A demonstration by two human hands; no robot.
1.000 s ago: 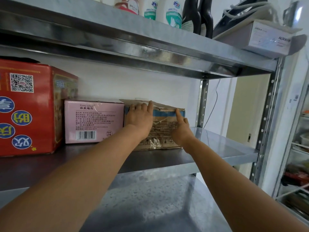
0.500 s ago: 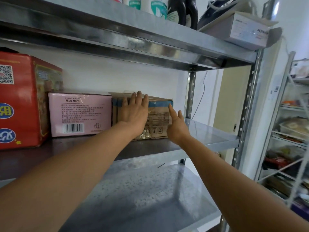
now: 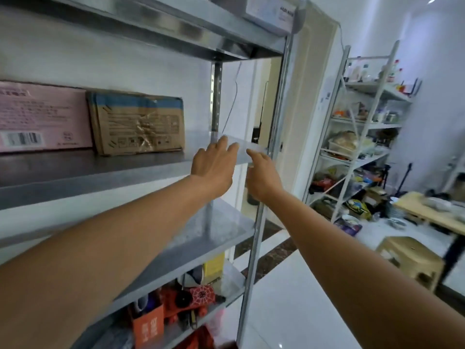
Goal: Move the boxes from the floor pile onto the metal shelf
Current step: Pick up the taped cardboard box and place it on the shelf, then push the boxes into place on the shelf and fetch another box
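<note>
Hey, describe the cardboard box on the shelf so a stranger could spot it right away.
Look at the metal shelf against the white wall, on the board just under the top one. Of the two boxes in view there, it is the right one: a crumpled brown cardboard box with a blue top band and shiny tape, beside a smooth pink box.

Metal shelf (image 3: pixel 75 170), left half of frame: bare grey sheet steel, dull brushed finish, soft sheen along the front edges; perforated uprights of the same metal, brighter; cardboard box (image 3: pixel 138 124), centre left: brown corrugated board, matt, creased and scuffed; blue printed band along the top; wrinkled glossy clear tape on the front face; pink box (image 3: pixel 42 117), far left: smooth printed card, slight satin sheen; floor (image 3: pixel 289 311), lower centre: white tile, polished, highly reflective; stool (image 3: pixel 407 260), lower right: beige plastic, matt; table top (image 3: pixel 427 215), right edge: pale wood, smooth.
</note>
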